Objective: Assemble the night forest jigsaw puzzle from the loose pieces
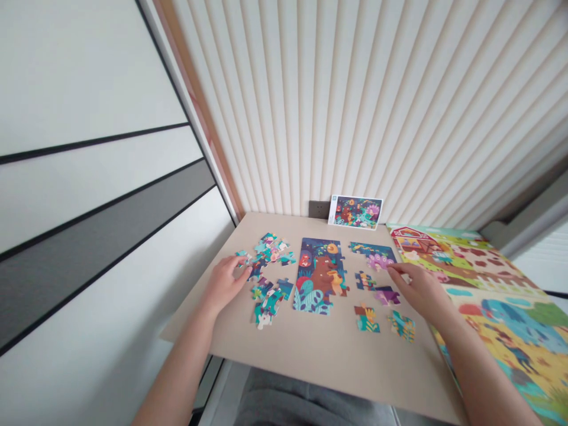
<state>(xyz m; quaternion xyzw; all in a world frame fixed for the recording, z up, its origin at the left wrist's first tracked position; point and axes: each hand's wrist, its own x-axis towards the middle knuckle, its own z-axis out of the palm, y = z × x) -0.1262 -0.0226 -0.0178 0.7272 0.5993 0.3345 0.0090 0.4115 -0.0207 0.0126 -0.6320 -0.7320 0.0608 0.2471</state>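
My left hand (225, 286) reaches over a loose heap of jigsaw pieces (271, 251) on the left of the table, thumb and fingers apart among them. A second cluster of pieces (268, 300) lies just nearer to me. At the right, my right hand (416, 291) has its thumb and finger closed on the edge of a joined peacock section (380, 260). Between the hands lies a larger joined section (320, 273) with a bear on it. Small joined or single pieces, among them a purple one (387, 296) and a leafy one (402, 326), lie below the peacock section.
A picture card (355, 212) showing the puzzle scene leans against the ribbed wall panel (284, 118), beside a dark socket (318, 209). Colourful farm and elephant pictures (501, 313) cover the surface at right. A white cabinet (89, 236) stands close to the beige table (284, 349) at left.
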